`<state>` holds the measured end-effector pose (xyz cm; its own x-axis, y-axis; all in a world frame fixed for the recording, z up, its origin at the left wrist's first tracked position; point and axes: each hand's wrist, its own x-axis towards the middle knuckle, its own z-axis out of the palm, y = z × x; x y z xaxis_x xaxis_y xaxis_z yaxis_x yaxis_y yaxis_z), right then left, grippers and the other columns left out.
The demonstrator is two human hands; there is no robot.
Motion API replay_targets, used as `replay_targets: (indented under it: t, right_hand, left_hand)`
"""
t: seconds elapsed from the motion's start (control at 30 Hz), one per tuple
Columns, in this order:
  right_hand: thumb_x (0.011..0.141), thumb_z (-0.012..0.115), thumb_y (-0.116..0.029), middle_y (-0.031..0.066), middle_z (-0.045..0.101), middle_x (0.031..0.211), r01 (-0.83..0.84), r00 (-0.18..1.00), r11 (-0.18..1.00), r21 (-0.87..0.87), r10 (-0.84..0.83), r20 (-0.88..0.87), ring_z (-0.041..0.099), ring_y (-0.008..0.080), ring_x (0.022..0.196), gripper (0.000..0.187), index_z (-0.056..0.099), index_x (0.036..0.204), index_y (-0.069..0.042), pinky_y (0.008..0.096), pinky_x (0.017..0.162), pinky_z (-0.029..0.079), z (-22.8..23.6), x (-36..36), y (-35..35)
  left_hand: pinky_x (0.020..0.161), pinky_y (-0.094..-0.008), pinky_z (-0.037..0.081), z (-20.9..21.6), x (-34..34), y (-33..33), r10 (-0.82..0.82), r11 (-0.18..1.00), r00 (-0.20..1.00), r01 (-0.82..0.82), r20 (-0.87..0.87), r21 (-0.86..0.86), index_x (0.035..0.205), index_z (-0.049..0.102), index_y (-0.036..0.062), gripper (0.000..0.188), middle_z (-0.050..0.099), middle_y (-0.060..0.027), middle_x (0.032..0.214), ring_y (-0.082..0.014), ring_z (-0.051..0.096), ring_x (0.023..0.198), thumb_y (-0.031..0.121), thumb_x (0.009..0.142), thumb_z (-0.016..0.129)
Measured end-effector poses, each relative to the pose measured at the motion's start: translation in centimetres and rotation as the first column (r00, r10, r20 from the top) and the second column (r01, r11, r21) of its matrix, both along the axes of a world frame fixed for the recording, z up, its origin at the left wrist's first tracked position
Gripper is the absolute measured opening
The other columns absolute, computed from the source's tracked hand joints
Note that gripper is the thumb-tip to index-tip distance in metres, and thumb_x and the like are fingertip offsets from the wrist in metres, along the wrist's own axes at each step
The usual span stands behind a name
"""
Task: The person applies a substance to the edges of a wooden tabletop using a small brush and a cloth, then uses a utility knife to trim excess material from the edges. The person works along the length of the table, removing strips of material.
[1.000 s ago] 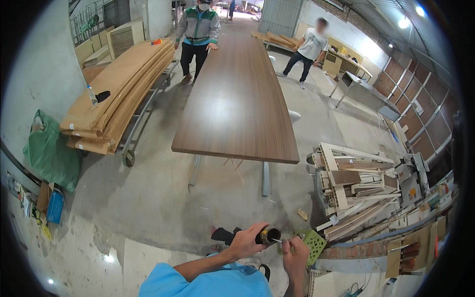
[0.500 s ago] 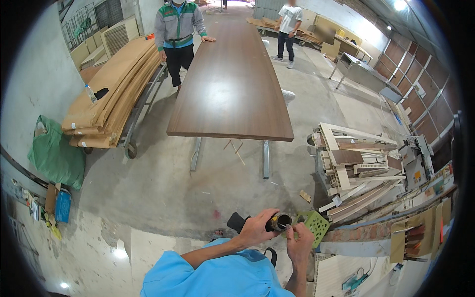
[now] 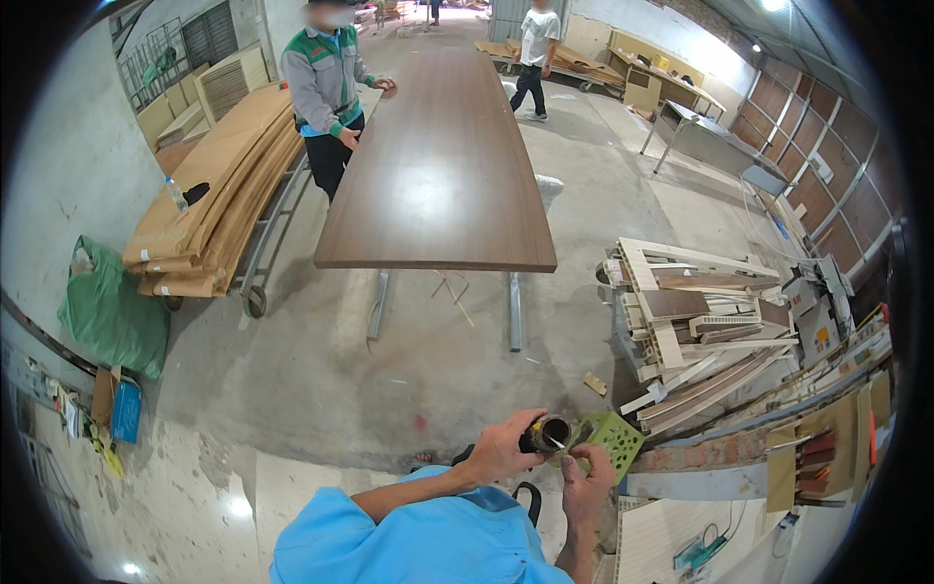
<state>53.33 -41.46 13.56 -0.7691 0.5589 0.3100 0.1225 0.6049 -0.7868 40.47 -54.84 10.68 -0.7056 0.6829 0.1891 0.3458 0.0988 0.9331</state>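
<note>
My left hand is wrapped round a small dark open-topped can, its round mouth facing up. At the can's rim my right hand is closed in a pinch on a thin pale stick, whose end lies at the mouth. What is inside the can is too dark to make out. A green perforated plastic crate stands just beyond my right hand. Farther ahead, a long brown wood-grain door panel lies flat on metal supports.
A person in a grey and green jacket touches the panel's left edge; another in a white shirt is farther back. Stacked brown boards lie on a trolley at left, beside a green sack. Wood offcuts are piled at right.
The jacketed person has turned and leaned toward the panel, both hands now near its edge. The person in white has stepped left. The stick's pale end shows more at the can's mouth.
</note>
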Motion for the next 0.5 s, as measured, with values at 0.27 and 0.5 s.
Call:
replay_targets:
  t: [0.27, 0.5]
  right_hand:
    - [0.076, 0.082, -0.01, 0.0157, 0.055, 0.138, -0.081, 0.995, 0.921, -0.38, 0.098, 0.025, 0.055, 0.026, 0.127, 0.083, 0.04, 0.147, 0.001, 0.0383, 0.109, 0.041, -2.8, 1.8, 1.4]
    - [0.074, 0.081, -0.008, 0.0132, 0.061, 0.127, -0.066, 0.998, 0.834, -0.547, 0.055, -0.036, 0.058, 0.0231, 0.12, 0.075, 0.048, 0.141, 0.001, 0.0363, 0.105, 0.044, -2.9, 3.3, 3.2]
  left_hand:
    - [0.083, -0.0384, 0.057, -0.6, 1.9, 2.5, -0.079, 0.997, 0.995, 0.078, -0.053, -0.027, 0.136, 0.056, 0.0105, 0.073, 0.068, -0.0142, 0.121, -0.0323, 0.07, 0.101, 0.024, 0.071, 0.086]
    - [0.08, -0.0396, 0.057, -1.3, 3.1, 4.6, -0.188, 0.982, 0.974, 0.181, -0.13, -0.06, 0.139, 0.053, 0.0086, 0.08, 0.067, -0.0145, 0.124, -0.0327, 0.07, 0.1, 0.025, 0.068, 0.087]
